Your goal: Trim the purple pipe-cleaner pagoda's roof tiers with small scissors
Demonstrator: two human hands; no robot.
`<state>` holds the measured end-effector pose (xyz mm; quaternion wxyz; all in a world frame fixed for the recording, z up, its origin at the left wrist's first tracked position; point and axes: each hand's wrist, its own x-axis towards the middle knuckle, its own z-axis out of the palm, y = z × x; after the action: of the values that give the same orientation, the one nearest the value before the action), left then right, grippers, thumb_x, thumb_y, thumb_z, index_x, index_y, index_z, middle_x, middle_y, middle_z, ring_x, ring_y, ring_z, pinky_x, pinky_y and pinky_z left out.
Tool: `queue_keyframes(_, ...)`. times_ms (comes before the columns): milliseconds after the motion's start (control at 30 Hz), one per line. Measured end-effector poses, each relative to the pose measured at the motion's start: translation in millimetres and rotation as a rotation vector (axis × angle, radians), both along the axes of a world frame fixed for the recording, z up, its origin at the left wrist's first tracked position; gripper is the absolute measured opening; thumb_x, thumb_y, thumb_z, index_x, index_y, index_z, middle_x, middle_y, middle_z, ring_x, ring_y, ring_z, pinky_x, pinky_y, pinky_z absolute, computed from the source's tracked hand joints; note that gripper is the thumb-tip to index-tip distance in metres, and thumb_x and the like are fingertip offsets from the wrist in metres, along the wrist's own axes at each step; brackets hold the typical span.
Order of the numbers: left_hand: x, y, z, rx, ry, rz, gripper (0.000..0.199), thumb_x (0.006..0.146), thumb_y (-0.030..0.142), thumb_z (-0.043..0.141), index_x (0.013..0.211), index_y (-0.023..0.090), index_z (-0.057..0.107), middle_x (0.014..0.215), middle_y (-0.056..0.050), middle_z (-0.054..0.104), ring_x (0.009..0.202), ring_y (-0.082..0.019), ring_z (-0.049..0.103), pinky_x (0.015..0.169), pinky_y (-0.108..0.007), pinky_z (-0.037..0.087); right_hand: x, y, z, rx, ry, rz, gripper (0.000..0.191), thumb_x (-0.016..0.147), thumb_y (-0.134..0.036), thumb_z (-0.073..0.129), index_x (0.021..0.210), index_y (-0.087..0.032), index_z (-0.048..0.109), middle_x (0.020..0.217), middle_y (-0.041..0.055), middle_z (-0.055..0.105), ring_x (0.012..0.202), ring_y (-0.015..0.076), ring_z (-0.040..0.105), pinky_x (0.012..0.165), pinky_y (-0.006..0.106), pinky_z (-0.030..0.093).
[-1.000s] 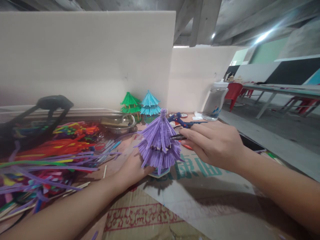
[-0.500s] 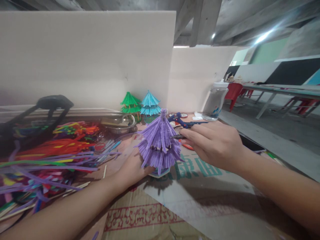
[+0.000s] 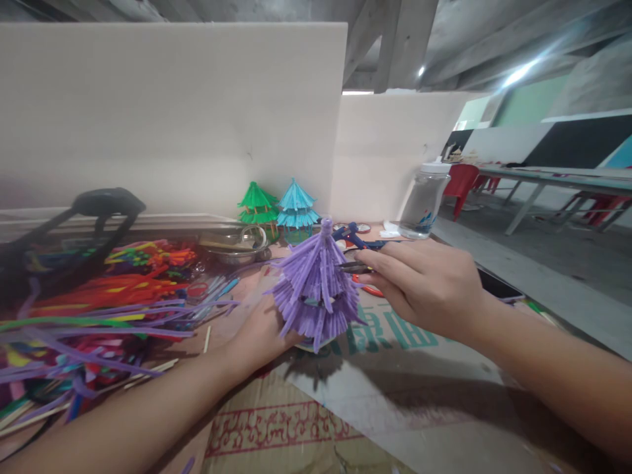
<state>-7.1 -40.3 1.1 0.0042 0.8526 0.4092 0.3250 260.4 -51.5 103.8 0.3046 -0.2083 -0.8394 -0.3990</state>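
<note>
A purple two-tiered pavilion of fuzzy stems point(image 3: 318, 289) is held above the work surface, near the middle of the view. My left hand point(image 3: 264, 326) grips it low on its left side, with the fingertips hidden behind and under the purple tiers. My right hand point(image 3: 427, 280) is closed on a dark slim tool point(image 3: 356, 267), whose tip points left and meets the right side of the upper tier. Whether the tip grips a stem is too small to tell.
Green point(image 3: 257, 207) and blue point(image 3: 297, 207) pavilions stand behind. A glue gun point(image 3: 351, 234) and water bottle point(image 3: 424, 201) are at the back right, a metal bowl point(image 3: 237, 250) at the back left. Colourful stems point(image 3: 113, 289) cover the left; a phone point(image 3: 498, 284) lies right.
The purple pavilion has tilted and turned slightly, its top shifting a little to the right. My right hand stays almost in place, with more of the dark tool showing.
</note>
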Motion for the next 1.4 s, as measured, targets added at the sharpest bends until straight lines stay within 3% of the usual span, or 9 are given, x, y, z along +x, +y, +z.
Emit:
queue_keyframes(167,-0.1,0.1,0.8,-0.005,0.033,0.01,0.045,0.084,0.041,0.058,0.121,0.019,0.07,0.098,-0.01,0.077,0.096,-0.031,0.07,0.09,-0.044,0.057,-0.4,-1.0,0.7,0.022,0.0,0.002,0.02,0.1,-0.026,0.052,0.105,-0.014,0.068,0.079,0.0028,0.07,0.067,0.0143,0.059,0.059,0.03,0.036)
queue_keyframes(567,-1.1,-0.1,1.5,0.001,0.03,-0.003,0.038,0.083,0.04,0.06,0.112,0.019,0.072,0.097,-0.01,0.077,0.095,-0.032,0.07,0.091,-0.045,0.057,0.1,-1.0,0.2,0.014,-0.001,0.01,0.02,0.1,-0.027,0.053,0.105,-0.014,0.067,0.079,0.0026,0.07,0.068,0.0147,0.059,0.059,0.031,0.036)
queue_keyframes(867,0.3,-1.9,3.4,-0.003,0.02,0.007,0.043,0.083,0.039,0.058,0.116,0.016,0.072,0.107,-0.014,0.076,0.105,-0.037,0.069,0.095,-0.051,0.055,0.3,-0.3,-0.8,-0.005,0.002,0.02,0.018,0.099,-0.028,0.055,0.106,-0.015,0.066,0.08,0.0019,0.07,0.068,0.015,0.058,0.06,0.031,0.036)
queue_keyframes(1167,1.3,-2.5,6.9,0.003,0.016,-0.003,0.043,0.084,0.042,0.057,0.116,0.018,0.072,0.104,-0.012,0.077,0.101,-0.033,0.07,0.093,-0.045,0.057,0.2,-0.2,-0.4,0.013,0.018,0.027,0.018,0.099,-0.027,0.054,0.106,-0.015,0.065,0.083,0.0032,0.071,0.069,0.0159,0.058,0.061,0.031,0.038)
queue_keyframes(1400,-2.4,0.0,-0.9,0.095,0.056,-0.01,0.047,0.084,0.039,0.058,0.122,0.014,0.07,0.102,-0.015,0.077,0.1,-0.035,0.071,0.093,-0.049,0.057,0.3,-0.6,-1.5,-0.008,0.013,0.043,0.018,0.099,-0.027,0.055,0.108,-0.015,0.065,0.083,0.0028,0.071,0.068,0.0161,0.058,0.06,0.032,0.036)
